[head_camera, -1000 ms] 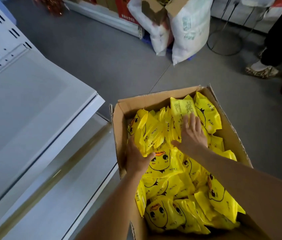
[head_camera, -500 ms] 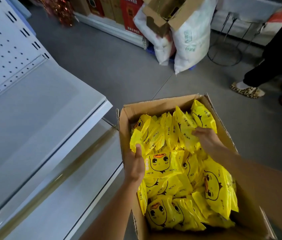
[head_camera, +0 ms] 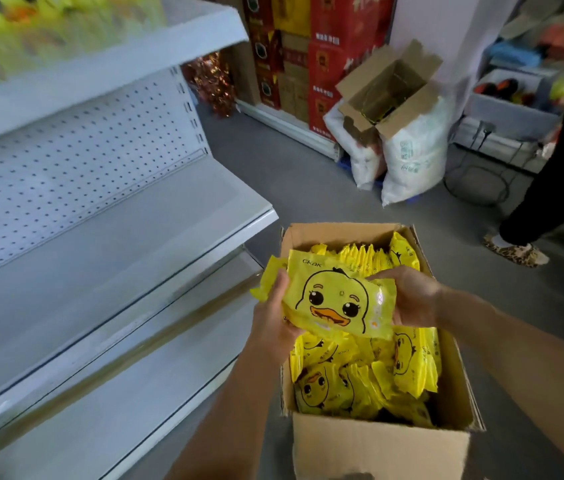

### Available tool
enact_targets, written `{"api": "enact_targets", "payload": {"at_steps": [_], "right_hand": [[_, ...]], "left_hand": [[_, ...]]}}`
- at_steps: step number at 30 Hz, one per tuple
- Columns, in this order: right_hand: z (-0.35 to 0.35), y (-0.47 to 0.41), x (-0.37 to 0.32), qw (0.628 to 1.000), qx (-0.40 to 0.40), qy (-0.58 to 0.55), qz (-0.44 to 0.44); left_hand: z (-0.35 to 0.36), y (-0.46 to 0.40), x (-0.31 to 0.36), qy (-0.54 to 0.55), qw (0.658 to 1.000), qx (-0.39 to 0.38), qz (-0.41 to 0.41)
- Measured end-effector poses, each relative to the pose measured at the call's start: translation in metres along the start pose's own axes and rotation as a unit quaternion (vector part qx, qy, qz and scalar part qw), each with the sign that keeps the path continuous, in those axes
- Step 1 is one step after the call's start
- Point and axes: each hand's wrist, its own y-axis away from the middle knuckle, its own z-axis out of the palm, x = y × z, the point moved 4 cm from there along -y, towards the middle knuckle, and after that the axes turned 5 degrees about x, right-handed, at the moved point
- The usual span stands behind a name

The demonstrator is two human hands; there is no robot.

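Note:
A brown cardboard box point(head_camera: 370, 452) stands open on the grey floor, filled with several yellow duck-face packets point(head_camera: 353, 382). Above the box I hold a small stack of these yellow duck packets point(head_camera: 337, 299), the front one showing the duck face. My left hand point(head_camera: 273, 317) grips the stack's left end, fingers curled round it. My right hand point(head_camera: 412, 299) grips the right end. How many packets are in the stack is hidden behind the front one.
A white metal shelf unit point(head_camera: 107, 244) with bare lower shelves stands at my left; its top shelf point(head_camera: 76, 60) carries blurred yellow packets. Across the aisle are red cartons point(head_camera: 329, 57), white sacks point(head_camera: 408, 161) with an open carton, and a person's leg point(head_camera: 550, 188).
Both hands were down among the packets in the box; now they have lifted a stack of packets above it. The view has tilted upward, showing more shelf.

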Motion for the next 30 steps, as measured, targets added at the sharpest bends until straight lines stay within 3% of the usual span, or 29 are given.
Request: {"api": "enact_targets", "payload": {"at_steps": [3,6,8,10,13,18,25,30], "right_hand": [[0.024,0.025,-0.003,0.998,0.033,-0.019,-0.047],[0.062,0.051,-0.007,0.986,-0.031,-0.11,-0.124],[0.091,0.067,-0.009,0.982,-0.056,-0.075,-0.167],[0.121,0.076,-0.011,0.98,-0.015,-0.014,-0.198],[0.162,0.094,-0.016,0.973,0.07,-0.037,-0.219],[0.239,0.126,-0.019,0.955,0.072,-0.058,-0.28],[0.367,0.173,-0.004,0.947,-0.027,-0.016,-0.319],[0.463,0.199,0.019,0.941,-0.094,0.011,-0.323]], "left_hand": [[-0.023,0.038,0.012,0.02,0.997,0.012,0.075],[-0.051,0.073,0.031,0.029,0.984,0.132,0.118],[-0.068,0.094,0.047,0.03,0.965,0.202,0.165],[-0.087,0.115,0.064,0.03,0.939,0.246,0.238],[-0.116,0.146,0.088,0.036,0.907,0.267,0.324],[-0.171,0.184,0.118,0.087,0.89,0.28,0.35],[-0.275,0.246,0.168,0.105,0.908,0.177,0.365],[-0.356,0.285,0.202,0.078,0.89,0.16,0.42]]}}
